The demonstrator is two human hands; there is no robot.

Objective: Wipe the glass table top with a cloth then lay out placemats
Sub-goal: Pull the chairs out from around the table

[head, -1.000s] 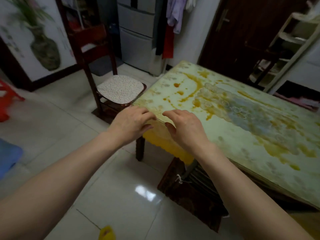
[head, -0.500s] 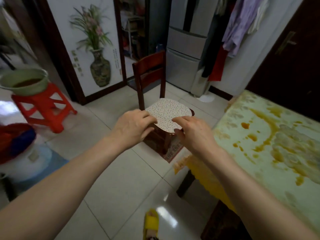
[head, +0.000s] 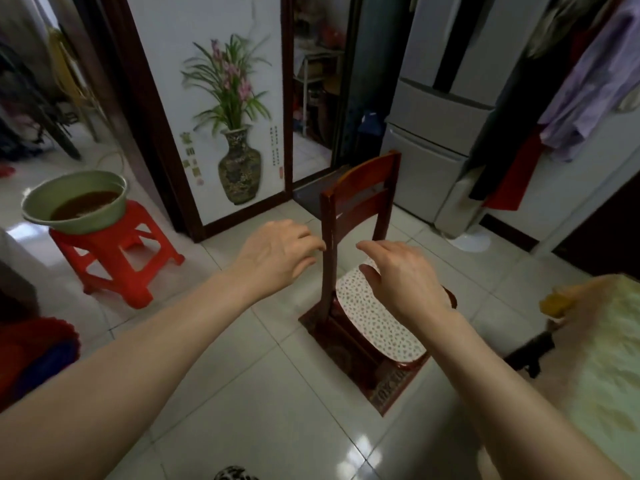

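Head view: both my arms reach out over the floor toward the wooden chair at the middle of the frame. My left hand hangs in the air just left of the chair's near back post, fingers loosely bent and holding nothing. My right hand hovers above the seat, fingers relaxed and slightly curved, also empty. Under it, on the seat, lies a round speckled mat, which I take to be one of the placemats. I see no cloth anywhere here, so I cannot tell whether the wiping is done; I judge I am at the fetching step for the mats. The next move, as I read it, calls for lowering the right hand onto the mat's edge and pinching it up without knocking the chair back.

The glass table top shows only as a pale, blurred corner at the right edge of the frame, with a yellow fringe at its upper end.

The floor is glossy white tile. At the left stands a red plastic stool bearing a green basin of dark liquid. At upper centre is a wall panel painted with a vase of flowers, and at upper right a pale fridge beside hanging clothes
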